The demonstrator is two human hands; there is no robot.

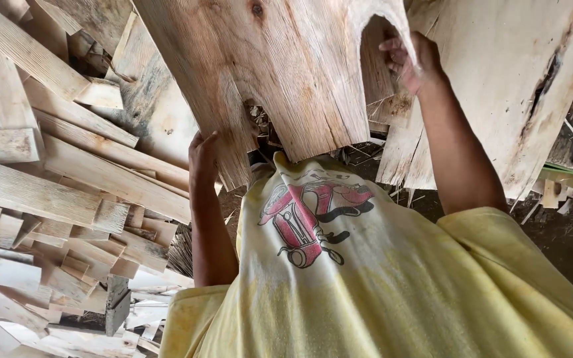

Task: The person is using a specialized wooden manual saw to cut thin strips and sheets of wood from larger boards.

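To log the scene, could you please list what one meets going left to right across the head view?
Pile of wood offcuts → left hand → big plank → right hand → pale slab.

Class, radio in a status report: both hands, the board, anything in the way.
Left hand grips the board at its lower edge. Right hand holds its curved notch. Plank pile close on the left.

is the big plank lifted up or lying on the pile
Lifted: both hands, left hand and right hand, grip the big plank above the scrap pile.
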